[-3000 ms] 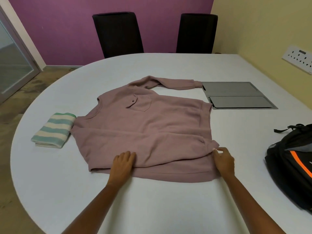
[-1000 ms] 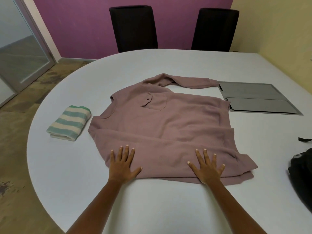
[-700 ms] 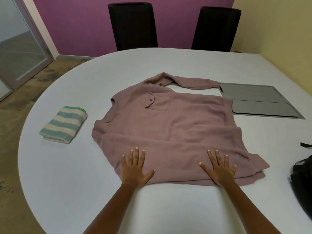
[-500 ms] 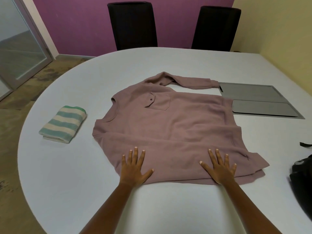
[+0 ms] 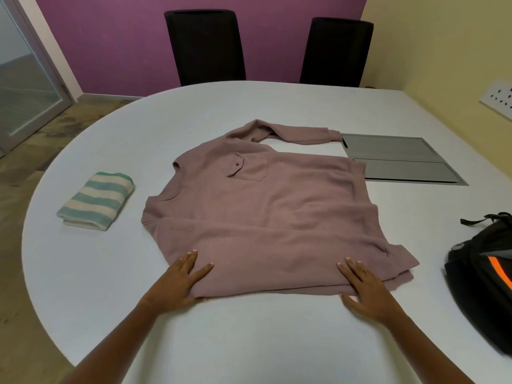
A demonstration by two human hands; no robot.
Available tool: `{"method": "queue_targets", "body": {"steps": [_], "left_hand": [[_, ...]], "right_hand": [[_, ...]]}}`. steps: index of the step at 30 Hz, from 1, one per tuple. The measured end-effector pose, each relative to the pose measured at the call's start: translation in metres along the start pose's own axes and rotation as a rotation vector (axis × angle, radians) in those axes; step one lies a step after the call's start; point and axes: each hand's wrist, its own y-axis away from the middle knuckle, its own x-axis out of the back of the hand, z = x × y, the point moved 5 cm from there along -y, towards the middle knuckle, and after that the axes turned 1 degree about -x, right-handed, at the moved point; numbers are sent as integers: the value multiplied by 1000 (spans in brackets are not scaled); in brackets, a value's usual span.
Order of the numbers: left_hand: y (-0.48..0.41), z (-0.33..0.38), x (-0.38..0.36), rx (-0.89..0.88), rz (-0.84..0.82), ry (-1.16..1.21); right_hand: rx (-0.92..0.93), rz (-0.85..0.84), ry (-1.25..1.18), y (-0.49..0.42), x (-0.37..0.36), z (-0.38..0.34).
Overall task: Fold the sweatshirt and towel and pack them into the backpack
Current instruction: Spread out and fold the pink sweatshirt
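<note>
A mauve sweatshirt [image 5: 271, 206] lies spread on the white table [image 5: 249, 342], collar to the left, its near sleeve folded across the body and its far sleeve stretched toward the back right. My left hand [image 5: 178, 284] rests flat on the sweatshirt's near edge with straight fingers. My right hand [image 5: 365, 292] lies flat on the same edge further right, thumb on the table. A folded green-and-cream striped towel [image 5: 97, 200] sits to the left of the sweatshirt. The black backpack [image 5: 482, 286] with an orange stripe lies at the right edge, partly out of frame.
A grey metal cable hatch [image 5: 401, 162] is set into the table at the back right, touching the far sleeve's cuff. Two black chairs [image 5: 206, 45] stand behind the table. A wall socket [image 5: 498, 99] is on the yellow wall at right.
Both hands have stayed flat on the near edge and slid slightly toward me, fingers drawn closer together. Three seconds ago my right hand pinched the sleeve cuff; it has since let go.
</note>
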Motion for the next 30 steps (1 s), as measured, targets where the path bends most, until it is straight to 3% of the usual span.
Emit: {"method": "queue_targets", "body": {"steps": [4, 6, 9, 10, 16, 19, 22, 25, 30], "left_hand": [[-4, 2, 1, -77, 132, 37], [3, 8, 23, -149, 229, 131], [7, 11, 44, -161, 201, 201], [9, 13, 52, -154, 266, 250], [9, 1, 58, 42, 181, 690], [4, -10, 66, 136, 145, 722], [2, -17, 77, 152, 57, 728], [2, -26, 80, 194, -59, 817], [1, -40, 92, 269, -250, 940]], "right_hand": [[-3, -28, 52, 3, 3, 5], [-4, 38, 106, 1, 6, 2], [-64, 89, 143, -6, -3, 7], [-90, 69, 174, -7, -4, 8], [-95, 108, 258, 6, 17, 16], [-90, 151, 216, 15, 46, 15], [-135, 28, -3, 23, 61, 25], [-76, 35, -131, 23, 83, 22], [-156, -102, -130, 6, 111, 19]]}}
